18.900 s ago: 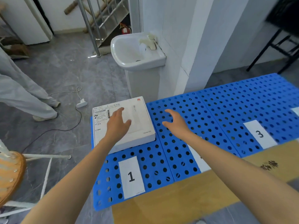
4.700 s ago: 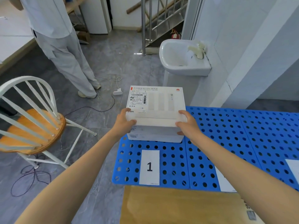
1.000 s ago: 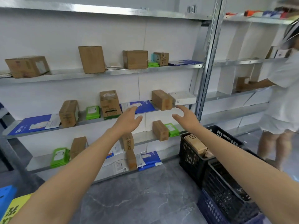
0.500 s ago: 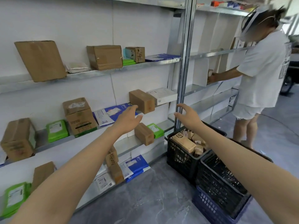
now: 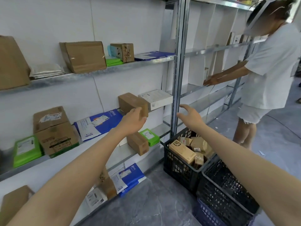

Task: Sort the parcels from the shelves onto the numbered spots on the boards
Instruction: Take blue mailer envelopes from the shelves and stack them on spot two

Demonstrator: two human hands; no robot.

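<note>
I face metal shelves [image 5: 101, 73] stocked with parcels. On the middle shelf a small brown carton [image 5: 130, 101] lies beside a white box [image 5: 156, 98]. My left hand [image 5: 132, 120] reaches out with relaxed fingers just in front of the brown carton's near corner, holding nothing. My right hand [image 5: 189, 115] is spread open to the right, in front of the shelf's upright post [image 5: 178, 66]. A blue mailer [image 5: 99, 123] and stacked brown cartons [image 5: 53, 129] lie further left on the same shelf. The numbered boards are out of view.
A black crate [image 5: 182, 170] of small brown parcels stands on the floor under my right arm, with an empty dark crate [image 5: 226, 188] stacked on a blue one beside it. A person in white [image 5: 268, 75] reaches into the right-hand shelves. Grey floor lies between us.
I have come closer to the shelves and the view has swung right. Both hands have advanced toward the brown carton and white box on the middle shelf, still empty.
</note>
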